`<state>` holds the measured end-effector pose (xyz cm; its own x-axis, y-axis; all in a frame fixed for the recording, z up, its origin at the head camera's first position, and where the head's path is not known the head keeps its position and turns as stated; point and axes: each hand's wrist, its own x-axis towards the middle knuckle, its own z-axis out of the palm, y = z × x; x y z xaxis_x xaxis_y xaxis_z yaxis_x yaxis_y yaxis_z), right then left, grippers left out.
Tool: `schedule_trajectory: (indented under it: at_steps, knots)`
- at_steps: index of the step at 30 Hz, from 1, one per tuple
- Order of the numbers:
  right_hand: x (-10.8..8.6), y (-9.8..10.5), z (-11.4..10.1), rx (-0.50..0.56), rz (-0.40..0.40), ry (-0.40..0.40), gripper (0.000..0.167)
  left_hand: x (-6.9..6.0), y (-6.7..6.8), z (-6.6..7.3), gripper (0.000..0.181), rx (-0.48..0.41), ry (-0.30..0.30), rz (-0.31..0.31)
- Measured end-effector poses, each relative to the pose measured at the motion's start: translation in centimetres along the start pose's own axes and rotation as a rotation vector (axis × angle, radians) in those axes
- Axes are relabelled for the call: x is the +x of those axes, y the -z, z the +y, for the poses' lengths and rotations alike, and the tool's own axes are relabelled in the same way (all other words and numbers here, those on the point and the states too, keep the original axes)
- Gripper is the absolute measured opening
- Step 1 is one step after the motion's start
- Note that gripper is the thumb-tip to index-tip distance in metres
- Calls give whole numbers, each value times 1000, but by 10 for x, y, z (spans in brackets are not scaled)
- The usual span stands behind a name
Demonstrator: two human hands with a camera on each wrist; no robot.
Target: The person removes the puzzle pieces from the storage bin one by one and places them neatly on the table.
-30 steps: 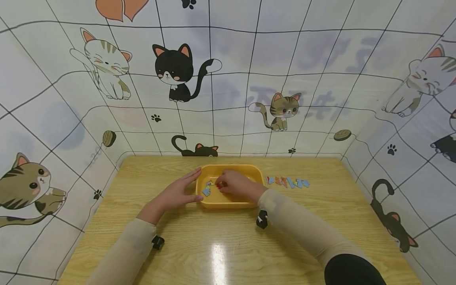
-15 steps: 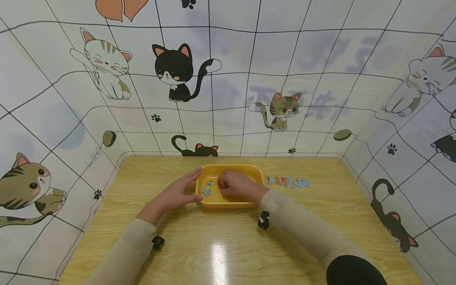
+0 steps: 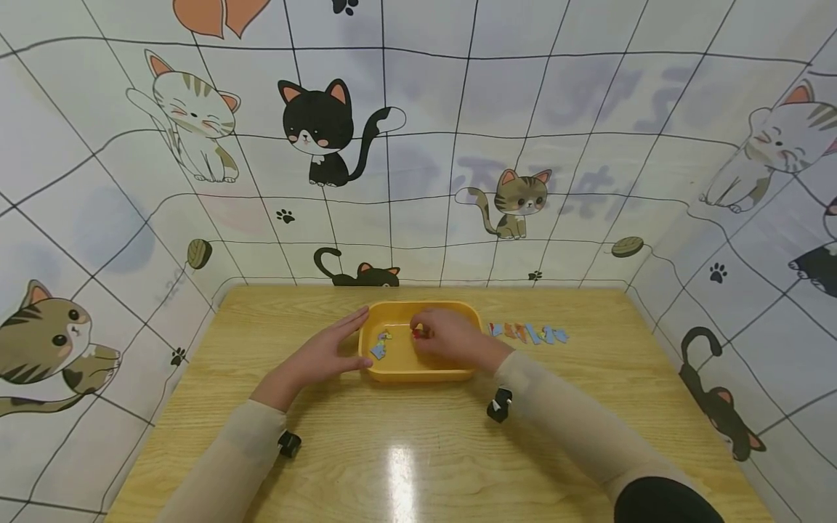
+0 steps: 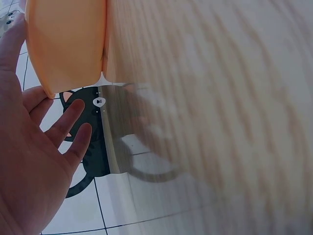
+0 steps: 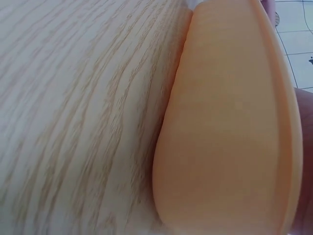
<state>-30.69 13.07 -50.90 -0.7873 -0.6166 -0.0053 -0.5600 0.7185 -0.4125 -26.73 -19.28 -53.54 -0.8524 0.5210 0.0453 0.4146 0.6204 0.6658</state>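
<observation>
A shallow yellow tray (image 3: 425, 376) stands on the table, its side wall close up in both wrist views. My left hand (image 3: 325, 354) rests against the tray's left end, thumb at the near corner and fingertips at the far one. In the left wrist view its fingers (image 4: 68, 120) are spread and fairly straight. Inside the tray, my right hand (image 3: 451, 338) pinches a small red piece (image 3: 419, 333), partly hidden by the fingers. Several small blue and yellow puzzle-like pieces (image 3: 378, 349) lie at the tray's left end. The tray wall hides most of the right hand in the right wrist view.
A row of several small blue and orange pieces (image 3: 532, 334) lies on the wooden table (image 3: 327, 450) just right of the tray. A cloth (image 3: 418, 160) printed with cats and grid lines surrounds the table at the back and sides.
My right hand has moved a little to the right inside the tray, with the red piece at its fingertips. The left hand and the tray have stayed put.
</observation>
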Motion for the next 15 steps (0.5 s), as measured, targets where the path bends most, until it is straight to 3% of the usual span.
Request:
schedule_trajectory:
  at_steps: [5,15]
  knots:
    - [-8,6,6,2,49,35,21,0,0,0,105,-1,-3,2]
    - [-24,21,17,-40,101,27,32,0,1,0,105,-3,-9,3]
